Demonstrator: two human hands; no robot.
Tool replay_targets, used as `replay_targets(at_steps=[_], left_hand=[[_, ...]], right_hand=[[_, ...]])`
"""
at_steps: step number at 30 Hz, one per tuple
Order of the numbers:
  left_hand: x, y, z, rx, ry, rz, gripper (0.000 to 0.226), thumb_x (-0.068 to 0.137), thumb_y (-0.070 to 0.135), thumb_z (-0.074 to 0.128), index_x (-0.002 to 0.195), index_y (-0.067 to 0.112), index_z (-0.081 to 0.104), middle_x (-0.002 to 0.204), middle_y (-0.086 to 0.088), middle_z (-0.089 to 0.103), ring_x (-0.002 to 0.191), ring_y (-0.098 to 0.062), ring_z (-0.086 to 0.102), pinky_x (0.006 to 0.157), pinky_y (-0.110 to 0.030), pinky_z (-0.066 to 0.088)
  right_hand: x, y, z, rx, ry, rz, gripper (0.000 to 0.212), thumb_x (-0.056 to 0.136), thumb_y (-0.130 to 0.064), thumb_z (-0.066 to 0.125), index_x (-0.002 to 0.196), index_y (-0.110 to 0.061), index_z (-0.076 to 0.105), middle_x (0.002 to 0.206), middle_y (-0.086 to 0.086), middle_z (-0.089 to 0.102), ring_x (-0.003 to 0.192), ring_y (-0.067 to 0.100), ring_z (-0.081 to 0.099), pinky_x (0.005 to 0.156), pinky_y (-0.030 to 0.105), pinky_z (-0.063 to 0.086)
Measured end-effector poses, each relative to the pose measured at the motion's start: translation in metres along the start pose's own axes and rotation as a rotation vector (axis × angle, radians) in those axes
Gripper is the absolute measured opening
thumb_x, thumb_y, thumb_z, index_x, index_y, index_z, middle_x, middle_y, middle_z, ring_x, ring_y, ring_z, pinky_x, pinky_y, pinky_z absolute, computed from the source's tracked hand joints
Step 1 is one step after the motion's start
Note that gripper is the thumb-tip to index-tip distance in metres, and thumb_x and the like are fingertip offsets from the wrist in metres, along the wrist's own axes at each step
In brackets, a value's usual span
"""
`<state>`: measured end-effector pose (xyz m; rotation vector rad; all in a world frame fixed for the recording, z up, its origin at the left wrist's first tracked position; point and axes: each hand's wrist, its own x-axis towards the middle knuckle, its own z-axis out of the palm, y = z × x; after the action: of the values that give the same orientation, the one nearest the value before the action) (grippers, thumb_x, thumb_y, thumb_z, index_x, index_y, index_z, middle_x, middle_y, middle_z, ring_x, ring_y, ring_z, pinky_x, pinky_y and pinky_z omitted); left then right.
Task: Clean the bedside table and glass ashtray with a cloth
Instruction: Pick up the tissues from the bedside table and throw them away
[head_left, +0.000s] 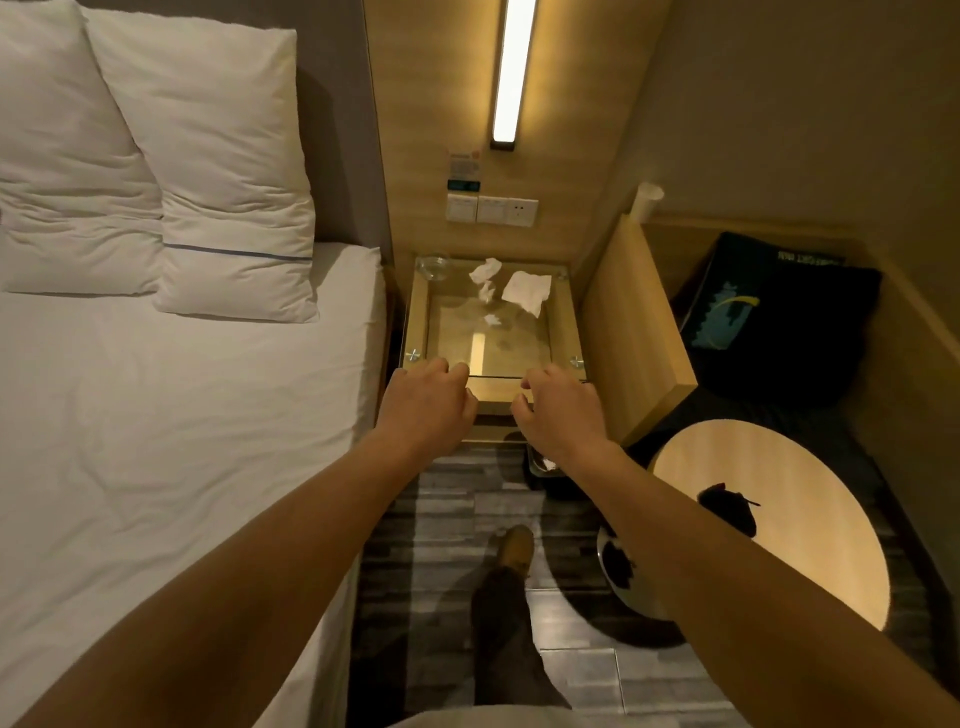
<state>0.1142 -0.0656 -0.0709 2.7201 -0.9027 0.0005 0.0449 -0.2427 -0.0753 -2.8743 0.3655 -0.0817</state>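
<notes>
The glass-topped wooden bedside table (563, 332) stands between the bed and a wooden partition. A clear glass ashtray (434, 266) sits at its far left corner. A flat white tissue (527, 292) lies at the far right of the top, and three crumpled tissue bits (485, 271) lie near the middle. My left hand (426, 402) and my right hand (558, 408) hover side by side at the table's near edge, fingers loosely curled and apart, holding nothing. No cloth is in sight.
The bed (171, 415) with white pillows (208, 171) fills the left. A wooden partition (631, 332) rises on the table's right. A round table (789, 519) with a dark object stands at right, a dark bin (545, 470) below my right wrist. Wall switches (491, 209) hang above.
</notes>
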Motion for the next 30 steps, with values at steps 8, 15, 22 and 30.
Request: replay_targets(at_steps=[8, 15, 22, 30], left_hand=[[0.123, 0.009, 0.044, 0.035, -0.030, -0.093, 0.025, 0.102, 0.036, 0.045, 0.110, 0.018, 0.061, 0.091, 0.001, 0.052, 0.083, -0.016, 0.049, 0.073, -0.033, 0.035], [0.221, 0.016, 0.057, 0.031, -0.081, -0.193, 0.024, 0.101, 0.034, 0.046, 0.108, 0.017, 0.061, 0.089, 0.002, 0.049, 0.080, -0.016, 0.045, 0.071, -0.033, 0.034], [0.280, -0.001, 0.081, 0.023, -0.109, -0.283, 0.024, 0.099, 0.034, 0.046, 0.106, 0.016, 0.060, 0.096, -0.005, 0.061, 0.081, -0.020, 0.052, 0.071, -0.037, 0.043], [0.342, -0.044, 0.175, -0.013, -0.140, -0.352, 0.041, 0.095, 0.042, 0.050, 0.122, 0.011, 0.056, 0.115, -0.011, 0.059, 0.103, -0.029, 0.057, 0.083, -0.043, 0.046]], right_hand=[[0.127, 0.071, 0.016, 0.019, -0.080, -0.011, 0.025, 0.098, -0.037, 0.051, 0.111, -0.021, 0.064, 0.107, -0.003, 0.062, 0.097, 0.017, 0.058, 0.089, 0.042, 0.051], [0.226, 0.115, 0.013, 0.028, -0.132, -0.055, 0.027, 0.097, -0.037, 0.049, 0.110, -0.019, 0.064, 0.108, -0.001, 0.062, 0.098, 0.019, 0.059, 0.086, 0.042, 0.051], [0.294, 0.136, 0.034, 0.048, -0.197, -0.056, 0.030, 0.095, -0.038, 0.048, 0.111, -0.019, 0.065, 0.108, 0.000, 0.064, 0.097, 0.020, 0.060, 0.083, 0.044, 0.055], [0.341, 0.172, 0.127, 0.122, -0.268, 0.028, 0.035, 0.097, -0.036, 0.050, 0.126, -0.021, 0.062, 0.123, 0.000, 0.061, 0.112, 0.020, 0.056, 0.092, 0.043, 0.052]])
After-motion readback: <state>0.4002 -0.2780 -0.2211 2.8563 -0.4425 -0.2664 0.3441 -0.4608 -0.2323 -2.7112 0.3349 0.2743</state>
